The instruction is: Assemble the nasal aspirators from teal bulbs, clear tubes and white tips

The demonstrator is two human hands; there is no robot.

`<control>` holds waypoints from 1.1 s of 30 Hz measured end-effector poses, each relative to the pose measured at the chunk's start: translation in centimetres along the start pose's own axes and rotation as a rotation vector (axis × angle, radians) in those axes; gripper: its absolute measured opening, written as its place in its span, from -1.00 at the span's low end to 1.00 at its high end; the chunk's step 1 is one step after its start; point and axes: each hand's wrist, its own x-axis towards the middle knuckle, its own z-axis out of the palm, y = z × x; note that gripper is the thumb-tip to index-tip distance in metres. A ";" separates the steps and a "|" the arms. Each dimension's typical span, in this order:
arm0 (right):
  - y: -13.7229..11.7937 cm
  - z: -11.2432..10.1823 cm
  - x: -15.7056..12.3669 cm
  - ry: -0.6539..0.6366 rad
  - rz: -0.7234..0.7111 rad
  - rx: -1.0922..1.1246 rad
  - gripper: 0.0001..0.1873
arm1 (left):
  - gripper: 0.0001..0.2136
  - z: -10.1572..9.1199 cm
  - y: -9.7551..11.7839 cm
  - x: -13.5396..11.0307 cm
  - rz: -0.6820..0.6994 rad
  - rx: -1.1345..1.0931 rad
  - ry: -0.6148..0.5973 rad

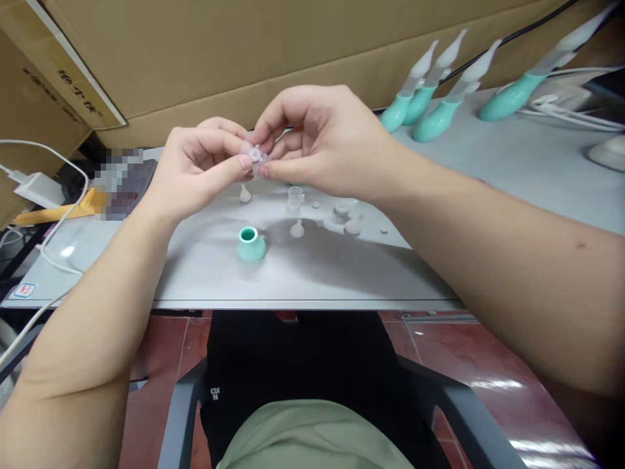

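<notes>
Both hands meet above the grey table (312,273). My left hand (195,166) and my right hand (317,140) pinch one small clear plastic part (254,155) between thumbs and fingertips. Below them on the table lie a teal cup-shaped piece (250,243), a clear little cylinder (295,197), small white cone-shaped pieces (245,194) (297,228) and several tiny grey caps (342,210).
Several teal-and-white handheld devices (434,107) lie at the back right beside white cables (566,111). A large cardboard box (244,58) stands behind the table. A white charger (39,189) and its cable sit at the left. The table's front edge is near my lap.
</notes>
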 end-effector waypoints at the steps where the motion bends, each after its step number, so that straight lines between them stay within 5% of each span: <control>1: -0.2 0.3 0.0 0.020 -0.021 -0.036 -0.58 | -0.61 0.2 0.4 0.0 -0.073 -0.022 0.010; 5: -1.3 0.7 -0.6 0.073 -0.171 -0.218 -0.63 | -0.77 1.1 2.1 -0.1 -0.303 -0.099 0.067; 10: -3.0 0.6 -1.5 0.061 -0.203 -0.471 -0.67 | -0.88 1.9 2.6 0.3 -0.347 -0.205 0.094; 19: -3.7 1.1 -1.4 0.065 -0.154 -0.571 -0.60 | -0.76 1.9 1.4 0.2 -0.250 -0.155 0.114; 29: -2.6 0.5 -2.4 0.097 -0.190 -0.399 -0.79 | -0.74 1.8 1.8 0.2 -0.167 0.004 0.101; 33: -3.8 1.2 -2.0 0.039 -0.065 -0.417 -0.85 | -0.66 1.7 1.8 0.1 -0.087 0.057 0.092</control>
